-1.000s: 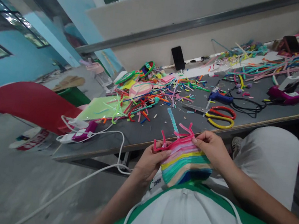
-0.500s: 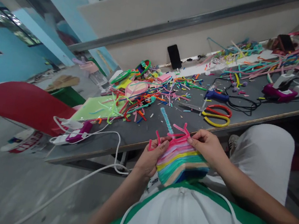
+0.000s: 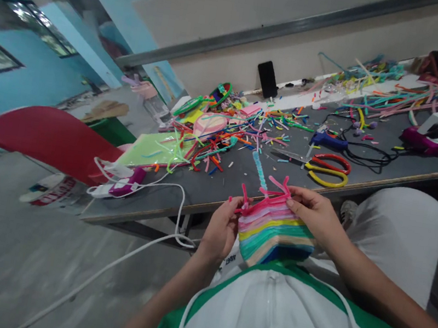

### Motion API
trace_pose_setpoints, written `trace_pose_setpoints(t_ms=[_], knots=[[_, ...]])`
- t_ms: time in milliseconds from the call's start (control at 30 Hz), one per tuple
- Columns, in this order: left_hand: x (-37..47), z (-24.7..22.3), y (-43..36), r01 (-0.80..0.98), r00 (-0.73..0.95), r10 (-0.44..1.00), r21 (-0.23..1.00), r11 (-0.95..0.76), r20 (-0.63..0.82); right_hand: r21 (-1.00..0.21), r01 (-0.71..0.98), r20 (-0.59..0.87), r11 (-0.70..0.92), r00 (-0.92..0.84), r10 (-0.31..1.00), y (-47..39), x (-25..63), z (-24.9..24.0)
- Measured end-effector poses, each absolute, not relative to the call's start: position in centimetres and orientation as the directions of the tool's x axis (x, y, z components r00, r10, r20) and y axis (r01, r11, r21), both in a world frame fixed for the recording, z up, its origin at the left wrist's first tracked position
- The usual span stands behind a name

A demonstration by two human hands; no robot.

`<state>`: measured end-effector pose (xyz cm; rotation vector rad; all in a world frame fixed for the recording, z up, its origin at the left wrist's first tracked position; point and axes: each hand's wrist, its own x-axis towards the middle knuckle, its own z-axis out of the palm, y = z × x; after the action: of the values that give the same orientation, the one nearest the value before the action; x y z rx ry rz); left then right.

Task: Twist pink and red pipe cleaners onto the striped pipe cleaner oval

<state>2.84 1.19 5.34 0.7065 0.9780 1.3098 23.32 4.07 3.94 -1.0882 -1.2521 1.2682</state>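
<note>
Striped fuzzy panel | likely light, soft, bendable | best hold: pink edge, both corners | left hand pinches left corner, right hand right corner

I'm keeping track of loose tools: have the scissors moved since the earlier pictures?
No. The scissors lie where they did on the table, beside the blue glue gun; only the view has shifted.

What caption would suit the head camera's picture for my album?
Left hand and right hand hold a striped pipe-cleaner panel before a table bearing scissors and a blue glue gun.
</note>
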Motion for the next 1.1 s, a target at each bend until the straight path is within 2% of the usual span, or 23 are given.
trace_pose_setpoints(t_ms=[167,700,967,1100], knots=[[2.2,4.1,1.2,-0.478,-0.014,0.986,0.867,0.140,-0.167,-0.998,-0.032,0.051,0.048,-0.079,0.996,4.4,23.4,3.6],[2.7,3.8,0.8,-0.486,-0.074,0.964,0.854,0.188,-0.254,-0.997,-0.008,0.075,0.074,-0.066,0.995,4.4,23.5,2.4],[3.7,4.6,1.5,-0.475,0.004,0.957,0.842,0.256,-0.289,-0.998,-0.036,0.049,0.046,-0.079,0.996,4.0,23.1,3.4],[3.9,4.5,1.7,-0.436,-0.029,0.959,0.867,0.242,-0.283,-0.996,-0.088,0.012,0.003,-0.097,0.995,3.9,23.0,3.5]])
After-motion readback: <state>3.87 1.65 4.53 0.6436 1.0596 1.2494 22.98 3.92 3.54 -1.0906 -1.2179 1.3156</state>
